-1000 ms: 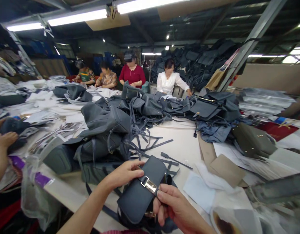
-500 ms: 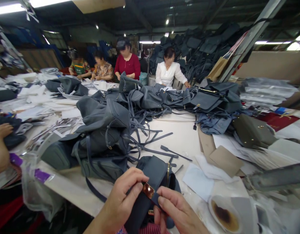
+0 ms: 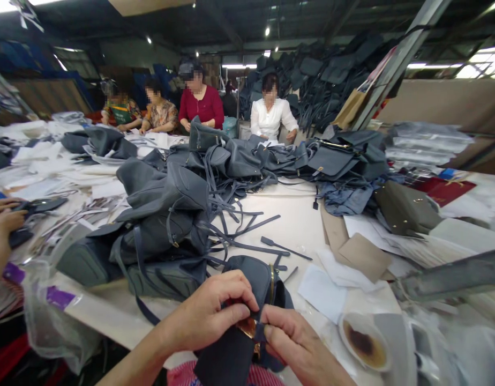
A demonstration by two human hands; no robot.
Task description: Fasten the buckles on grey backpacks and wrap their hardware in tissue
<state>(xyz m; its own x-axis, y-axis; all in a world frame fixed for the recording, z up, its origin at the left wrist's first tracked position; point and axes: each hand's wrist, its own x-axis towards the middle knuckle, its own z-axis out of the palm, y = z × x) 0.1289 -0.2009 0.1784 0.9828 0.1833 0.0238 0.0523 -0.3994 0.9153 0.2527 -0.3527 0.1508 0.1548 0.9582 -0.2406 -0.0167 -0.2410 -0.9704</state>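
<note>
A small blue-grey leather bag (image 3: 247, 279) rests at the near edge of the white table (image 3: 299, 225), right below me. My left hand (image 3: 209, 313) is curled over the bag's flap, fingertips pinched at its gold metal clasp (image 3: 247, 326). My right hand (image 3: 295, 346) meets it from the right, thumb and fingers pinching the same clasp. The flap hangs down over the table edge between both hands.
A heap of blue-grey bags (image 3: 167, 214) with loose straps (image 3: 251, 236) fills the table's left and middle. Brown card pieces (image 3: 360, 252), white paper (image 3: 323, 292) and a stained bowl (image 3: 364, 346) lie right. Another person's hands (image 3: 2, 225) work at far left; several people (image 3: 201, 104) sit opposite.
The bag has come closer and lower toward me. My left hand slid from the flap's upper edge down onto the clasp, and both hands now pinch it together.
</note>
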